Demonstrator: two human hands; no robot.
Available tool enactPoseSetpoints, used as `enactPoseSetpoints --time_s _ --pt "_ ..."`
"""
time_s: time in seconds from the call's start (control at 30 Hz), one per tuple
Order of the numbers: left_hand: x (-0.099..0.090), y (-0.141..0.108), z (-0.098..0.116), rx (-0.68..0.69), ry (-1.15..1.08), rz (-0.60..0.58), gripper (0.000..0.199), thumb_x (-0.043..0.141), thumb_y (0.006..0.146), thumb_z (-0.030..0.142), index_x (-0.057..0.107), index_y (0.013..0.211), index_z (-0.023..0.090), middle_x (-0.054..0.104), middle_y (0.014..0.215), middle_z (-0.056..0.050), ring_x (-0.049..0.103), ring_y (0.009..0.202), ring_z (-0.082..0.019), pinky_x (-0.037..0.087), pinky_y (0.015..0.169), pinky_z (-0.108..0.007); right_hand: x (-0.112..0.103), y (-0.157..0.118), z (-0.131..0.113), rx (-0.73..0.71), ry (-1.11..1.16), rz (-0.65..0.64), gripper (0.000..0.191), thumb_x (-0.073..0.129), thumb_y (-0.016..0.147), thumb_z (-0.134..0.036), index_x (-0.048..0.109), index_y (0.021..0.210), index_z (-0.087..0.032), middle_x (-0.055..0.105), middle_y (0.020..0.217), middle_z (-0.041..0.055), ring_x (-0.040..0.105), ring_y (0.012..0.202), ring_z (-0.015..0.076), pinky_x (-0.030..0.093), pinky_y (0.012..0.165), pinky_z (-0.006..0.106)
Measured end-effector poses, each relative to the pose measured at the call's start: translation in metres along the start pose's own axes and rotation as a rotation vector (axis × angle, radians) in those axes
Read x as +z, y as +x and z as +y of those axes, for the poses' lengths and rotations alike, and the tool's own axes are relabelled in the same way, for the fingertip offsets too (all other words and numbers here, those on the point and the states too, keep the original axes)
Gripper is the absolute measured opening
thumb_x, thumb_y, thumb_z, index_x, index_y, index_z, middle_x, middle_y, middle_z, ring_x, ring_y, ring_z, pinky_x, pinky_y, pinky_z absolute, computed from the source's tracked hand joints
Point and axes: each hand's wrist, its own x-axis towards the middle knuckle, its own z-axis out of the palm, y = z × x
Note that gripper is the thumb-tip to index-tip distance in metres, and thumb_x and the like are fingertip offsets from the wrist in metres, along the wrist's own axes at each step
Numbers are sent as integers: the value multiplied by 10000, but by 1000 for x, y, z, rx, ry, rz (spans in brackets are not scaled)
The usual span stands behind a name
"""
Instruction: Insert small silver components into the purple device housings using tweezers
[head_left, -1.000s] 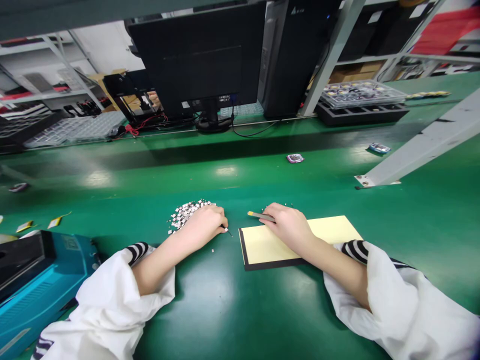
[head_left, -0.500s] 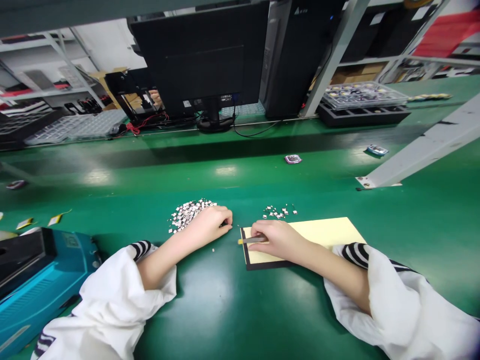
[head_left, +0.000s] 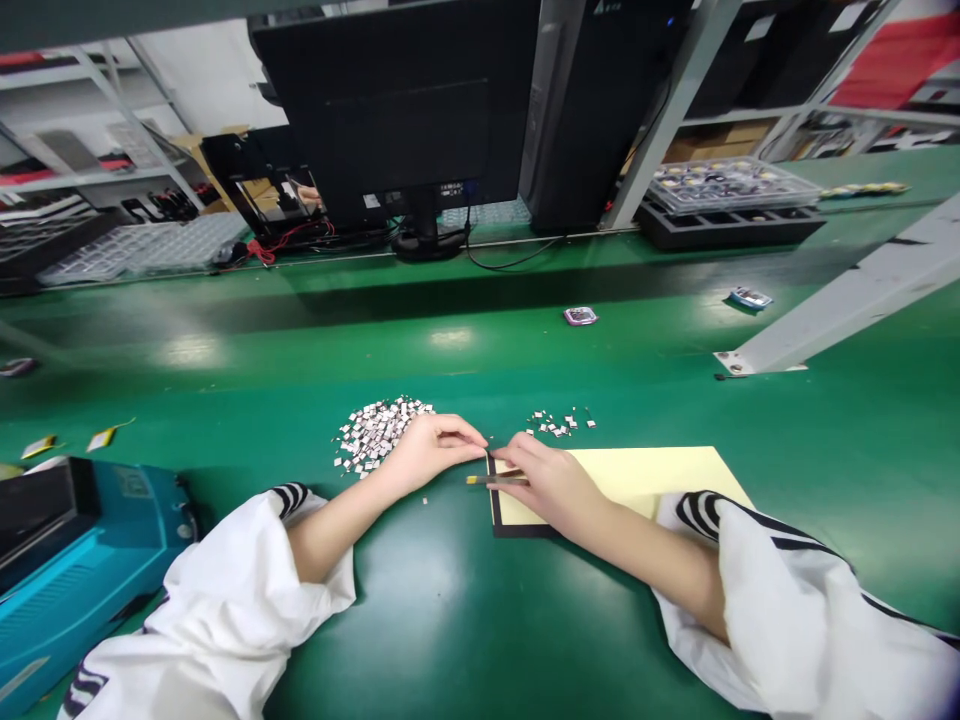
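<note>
A heap of small silver-and-black chips (head_left: 375, 435) lies on the green bench mat, just beyond my left hand (head_left: 439, 450). That hand's fingertips pinch together and seem to hold a thin dark tool, mostly hidden. Almost touching it is my right hand (head_left: 544, 478), gripping a slim yellow-tipped tool (head_left: 480, 480) above the left edge of a pale yellow sheet (head_left: 645, 480) on a black board (head_left: 517, 531). A smaller scatter of the same chips (head_left: 559, 425) lies beyond my right fingers.
A teal machine (head_left: 82, 550) stands at the lower left. Across the bench are a monitor's back (head_left: 390, 120), a parts tray (head_left: 727, 187) and a white steel strut (head_left: 847, 290). Small packets (head_left: 580, 316) lie on the mat.
My left hand has moved right toward the board, and my right hand has moved left and nearer, bringing both hands close together. The small chip scatter is now uncovered.
</note>
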Motion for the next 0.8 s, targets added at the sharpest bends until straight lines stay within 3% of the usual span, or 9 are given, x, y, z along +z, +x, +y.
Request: enactPoseSetpoints --time_s 0.07,0.17,0.3,0.53,0.8 --pt "0 1 0 -124 -141 14 151 671 631 241 665 743 141 686 744 -57 643 704 -165 522 692 -267 0 0 0 1 -37 -10 242 595 750 -303 582 939 -153 567 817 52 596 620 144 463 555 235" --pt "-2 2 -1 -195 -276 44 228 678 637 255 664 835 143 684 858 -76 637 817 -179 495 800 -293 -1 -1 -2 -5 -105 -37 270 586 759 -289 581 980 -134 563 828 67 597 597 151 468 542 244" --pt "-4 3 -3 -213 -364 69 253 689 632 240 660 867 152 676 901 -77 622 876 -178 468 853 -301 -1 -1 -4 -17 -203 -79 288 578 766 -283 580 999 -113 571 848 89 601 564 169 458 503 264" --pt "-5 4 5 -260 -451 76 206 682 631 206 676 832 163 681 853 -72 626 818 -161 476 806 -276 -1 -2 -8 -38 -271 -119 286 564 766 -152 552 1045 -92 571 838 88 604 572 189 453 482 274" --pt "-3 2 3 -176 -331 61 182 631 690 236 672 858 181 596 933 -46 563 872 -148 422 831 -261 5 -2 -7 -24 -181 -117 273 536 741 -38 546 1009 -90 555 832 88 600 605 209 492 547 315"
